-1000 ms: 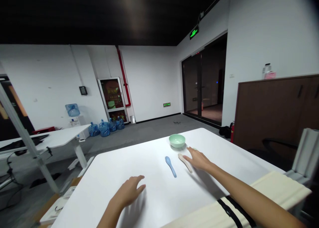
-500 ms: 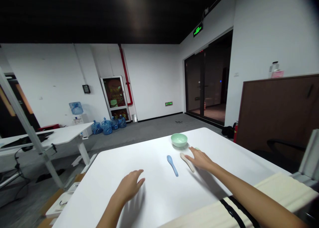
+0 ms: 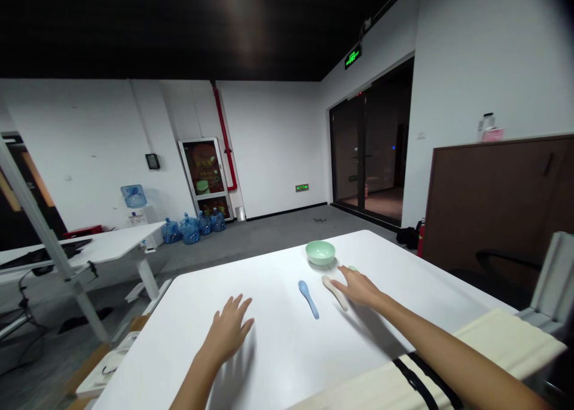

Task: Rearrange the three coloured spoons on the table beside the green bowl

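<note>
On the white table (image 3: 278,362) lie a blue spoon (image 3: 308,299) and a cream spoon (image 3: 334,292), side by side. Behind them stands a pale green bowl (image 3: 320,252). My right hand (image 3: 359,287) rests flat beside the cream spoon, its fingers stretched out and touching the spoon's right side; a small green thing peeks out behind the fingertips. My left hand (image 3: 228,332) lies on the table at the near left, fingers spread, holding nothing, well clear of the blue spoon.
A folded cream cloth with black stripes (image 3: 448,368) lies at the table's near right edge. A second white desk (image 3: 89,248) stands to the left, water bottles (image 3: 191,228) by the far wall, a brown cabinet (image 3: 502,201) and dark chair at right.
My left hand has turned and its fingers have spread wider on the table. My right hand stays beside the cream spoon. The view shifted slightly.
</note>
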